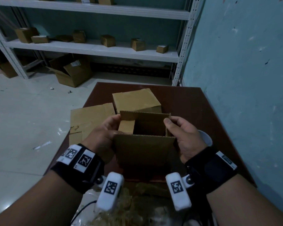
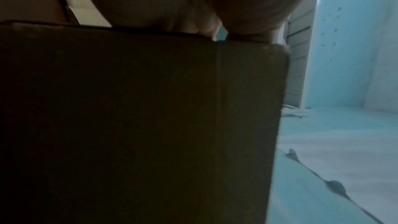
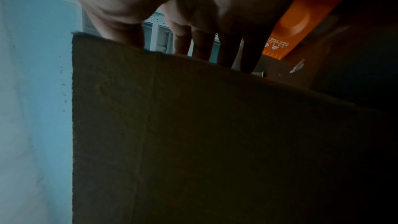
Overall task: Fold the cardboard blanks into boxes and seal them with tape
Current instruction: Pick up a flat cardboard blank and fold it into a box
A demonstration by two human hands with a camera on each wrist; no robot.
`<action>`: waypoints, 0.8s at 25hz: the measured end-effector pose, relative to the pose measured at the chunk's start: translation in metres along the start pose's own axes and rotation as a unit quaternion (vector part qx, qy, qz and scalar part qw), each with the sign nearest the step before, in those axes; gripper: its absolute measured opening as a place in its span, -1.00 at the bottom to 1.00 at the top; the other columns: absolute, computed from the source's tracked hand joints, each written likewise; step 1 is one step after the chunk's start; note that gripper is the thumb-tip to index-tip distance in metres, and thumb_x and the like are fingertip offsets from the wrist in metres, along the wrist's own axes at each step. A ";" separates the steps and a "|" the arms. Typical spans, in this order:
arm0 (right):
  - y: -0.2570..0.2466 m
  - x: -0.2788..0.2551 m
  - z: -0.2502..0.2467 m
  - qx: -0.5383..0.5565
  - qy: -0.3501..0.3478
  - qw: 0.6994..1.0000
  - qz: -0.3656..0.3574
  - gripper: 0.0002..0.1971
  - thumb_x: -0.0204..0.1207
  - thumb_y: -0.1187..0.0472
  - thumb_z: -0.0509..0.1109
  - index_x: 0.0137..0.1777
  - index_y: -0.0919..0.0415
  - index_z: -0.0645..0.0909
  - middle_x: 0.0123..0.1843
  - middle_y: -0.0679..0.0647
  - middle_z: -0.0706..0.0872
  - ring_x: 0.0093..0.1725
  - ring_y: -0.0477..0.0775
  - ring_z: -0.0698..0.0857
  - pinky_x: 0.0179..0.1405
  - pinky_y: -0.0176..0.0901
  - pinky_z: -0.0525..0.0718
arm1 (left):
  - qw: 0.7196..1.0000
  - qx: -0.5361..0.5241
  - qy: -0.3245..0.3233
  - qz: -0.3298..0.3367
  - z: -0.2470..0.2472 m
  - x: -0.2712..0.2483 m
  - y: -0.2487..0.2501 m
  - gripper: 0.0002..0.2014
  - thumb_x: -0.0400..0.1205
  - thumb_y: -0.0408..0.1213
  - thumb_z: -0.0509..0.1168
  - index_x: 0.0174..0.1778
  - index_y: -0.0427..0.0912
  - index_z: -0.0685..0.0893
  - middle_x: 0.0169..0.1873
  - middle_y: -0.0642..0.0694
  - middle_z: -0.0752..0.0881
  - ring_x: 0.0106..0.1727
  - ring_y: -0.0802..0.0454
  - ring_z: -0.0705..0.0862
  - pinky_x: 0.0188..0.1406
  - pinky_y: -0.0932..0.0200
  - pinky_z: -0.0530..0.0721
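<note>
An open-topped brown cardboard box (image 1: 144, 149) stands upright over the dark red table (image 1: 191, 108), its flaps raised. My left hand (image 1: 104, 134) grips its left side, thumb on the near flap and fingers at the far flap, with the left flap (image 1: 127, 128) bent inward. My right hand (image 1: 185, 136) holds the right side, its thumb pressed on the right flap's top edge. The box wall (image 2: 140, 117) fills the left wrist view; in the right wrist view my fingers (image 3: 202, 45) reach over the box wall's (image 3: 193, 142) edge. A folded box (image 1: 136, 100) and a flat blank (image 1: 90, 118) lie behind.
An orange tape dispenser (image 3: 295, 21) shows beside my right hand. White shelving (image 1: 95, 48) with several small boxes stands at the back, an open carton (image 1: 72, 72) on the floor below it. A blue wall (image 1: 245, 79) bounds the table's right side. Crumpled wrapping (image 1: 129, 203) lies near me.
</note>
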State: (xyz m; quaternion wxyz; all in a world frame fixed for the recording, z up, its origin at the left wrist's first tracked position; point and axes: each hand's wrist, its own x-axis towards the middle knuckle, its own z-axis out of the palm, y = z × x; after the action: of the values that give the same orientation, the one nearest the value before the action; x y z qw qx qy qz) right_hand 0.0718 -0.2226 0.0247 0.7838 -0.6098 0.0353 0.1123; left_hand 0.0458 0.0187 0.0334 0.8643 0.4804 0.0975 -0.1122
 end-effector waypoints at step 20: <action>-0.003 -0.003 -0.005 0.086 -0.131 0.986 0.060 -0.39 0.57 0.17 0.42 0.66 0.03 0.49 0.41 0.24 0.77 0.41 0.29 0.75 0.36 0.26 0.73 | 0.988 0.144 0.030 0.034 0.006 -0.005 -0.017 -0.53 0.69 -0.58 0.15 0.21 -0.03 0.85 -0.21 -0.14 0.86 -0.24 -0.09 0.70 -0.33 0.13 0.73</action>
State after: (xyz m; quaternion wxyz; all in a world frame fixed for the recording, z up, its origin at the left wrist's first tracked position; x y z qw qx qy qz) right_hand 0.0703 -0.2283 0.0265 0.8228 -0.5173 -0.0218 0.2344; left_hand 0.0362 0.0048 0.0242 0.7860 0.6063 0.0897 -0.0813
